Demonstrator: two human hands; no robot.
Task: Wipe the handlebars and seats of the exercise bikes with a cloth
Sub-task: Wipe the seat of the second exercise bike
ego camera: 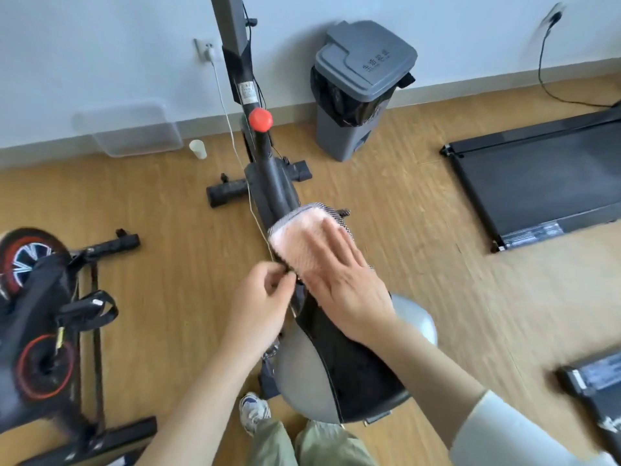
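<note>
Head view.
A: Which step is in hand?
B: The seat. The pink cloth [299, 237] lies over the narrow nose of the black seat [353, 371] of the middle exercise bike [268, 173]. The right hand [346, 287] is flat on top with fingers straight and spread. It presses the cloth down and grips nothing.
A: Left hand?
B: The left hand [260, 299] is at the cloth's near left corner, fingers curled, thumb and forefinger pinched together. It looks like it has the cloth's edge. A white cord [223, 102] runs past the same spot, so I'm not certain.
A: How far along?
B: My reading is that the seat wipe is underway. The wide rear of the seat is uncovered. The handlebars are out of frame.
A: Next move?
B: Probably draw the cloth back along the seat toward the body under flat pressure, with the left hand stopping the edge from bunching or sliding off the nose. Then the bars, then the second bike [37, 314] at left.
</note>
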